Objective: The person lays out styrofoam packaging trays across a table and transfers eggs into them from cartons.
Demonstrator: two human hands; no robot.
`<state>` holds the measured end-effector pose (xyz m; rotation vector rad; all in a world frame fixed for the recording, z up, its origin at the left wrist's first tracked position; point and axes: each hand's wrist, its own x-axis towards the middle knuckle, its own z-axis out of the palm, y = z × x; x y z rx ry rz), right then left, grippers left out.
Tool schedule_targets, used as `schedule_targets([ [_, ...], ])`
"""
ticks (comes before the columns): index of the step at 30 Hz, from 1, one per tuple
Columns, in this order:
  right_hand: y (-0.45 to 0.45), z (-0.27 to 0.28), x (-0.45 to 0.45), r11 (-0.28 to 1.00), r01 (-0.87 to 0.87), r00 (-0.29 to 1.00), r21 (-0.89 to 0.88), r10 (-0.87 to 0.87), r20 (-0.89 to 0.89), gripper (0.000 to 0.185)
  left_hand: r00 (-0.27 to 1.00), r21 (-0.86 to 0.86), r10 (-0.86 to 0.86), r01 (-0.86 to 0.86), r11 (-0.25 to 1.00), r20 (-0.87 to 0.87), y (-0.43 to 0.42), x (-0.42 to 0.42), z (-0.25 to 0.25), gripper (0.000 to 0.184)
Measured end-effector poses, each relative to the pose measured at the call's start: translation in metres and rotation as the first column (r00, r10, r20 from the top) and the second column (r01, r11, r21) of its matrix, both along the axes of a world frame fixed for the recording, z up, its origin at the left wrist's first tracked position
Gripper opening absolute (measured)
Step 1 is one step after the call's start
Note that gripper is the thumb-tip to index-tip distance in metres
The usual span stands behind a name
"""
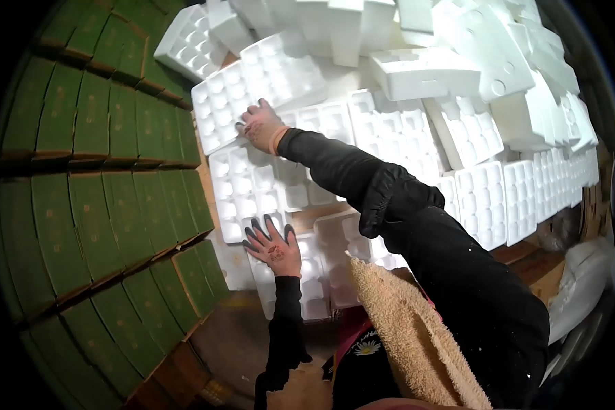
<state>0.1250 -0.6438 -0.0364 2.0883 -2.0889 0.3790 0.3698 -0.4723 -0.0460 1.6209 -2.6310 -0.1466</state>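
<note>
Both my hands wear pinkish gloves with dark fingertips and a reddish print on the back. My left hand is open, fingers spread, over a white foam tray with rows of rounded hollows, near the bottom of the layout. Farther away, my right hand lies open at the near edge of another white foam tray, its fingers apart. Between the hands is a foam tray of the same kind. The palms are hidden, so exact contact under them does not show.
Stacked green boxes form a wall on the left. White foam pieces are piled at the back right, and foam trays stand in a row along the right. A beige towel hangs at my front.
</note>
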Motion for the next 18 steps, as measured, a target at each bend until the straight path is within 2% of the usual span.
schedule_targets([
  [2,0.041,0.033,-0.009,0.984,-0.004,0.988,-0.176,0.032,0.153,0.024,0.999,-0.045,0.029,-0.031,0.998,-0.032,0.001,-0.009,-0.003,0.062],
  [5,0.134,0.092,-0.042,0.962,-0.001,0.957,-0.274,0.08,0.279,0.025,0.991,-0.095,0.086,-0.095,0.991,-0.098,-0.002,-0.024,0.002,0.057],
  [7,0.211,0.118,-0.065,0.945,0.104,0.913,-0.31,0.033,0.406,0.026,0.988,-0.086,0.085,-0.096,0.992,-0.129,-0.004,-0.032,0.005,0.054],
  [8,0.249,0.122,-0.078,0.933,0.196,0.911,-0.301,-0.059,0.409,0.03,0.986,-0.081,0.058,-0.072,0.994,-0.158,-0.004,-0.04,0.011,0.052],
  [10,0.333,0.111,-0.106,0.844,0.496,0.851,-0.204,-0.427,0.305,0.038,0.965,-0.118,-0.099,0.072,0.99,-0.244,-0.003,-0.056,0.026,0.053],
  [12,0.393,0.08,-0.14,0.649,0.759,0.65,-0.052,-0.751,0.116,0.05,0.907,-0.128,-0.269,0.24,0.962,-0.324,0.003,-0.084,0.042,0.059],
  [14,0.414,0.061,-0.168,0.497,0.858,0.501,0.125,-0.865,0.001,0.061,0.812,-0.171,-0.445,0.411,0.895,-0.378,0.011,-0.143,0.061,0.072],
  [16,0.414,0.069,-0.174,0.359,0.886,0.415,0.291,-0.897,-0.156,0.066,0.736,-0.286,-0.57,0.494,0.821,-0.367,0.018,-0.22,0.077,0.084],
  [17,0.411,0.07,-0.175,0.34,0.871,0.417,0.355,-0.893,-0.168,0.067,0.72,-0.349,-0.606,0.502,0.791,-0.338,0.018,-0.256,0.083,0.091],
  [18,0.407,0.071,-0.175,0.319,0.851,0.421,0.417,-0.889,-0.18,0.069,0.776,-0.307,-0.566,0.486,0.818,-0.278,0.014,-0.289,0.089,0.094],
])
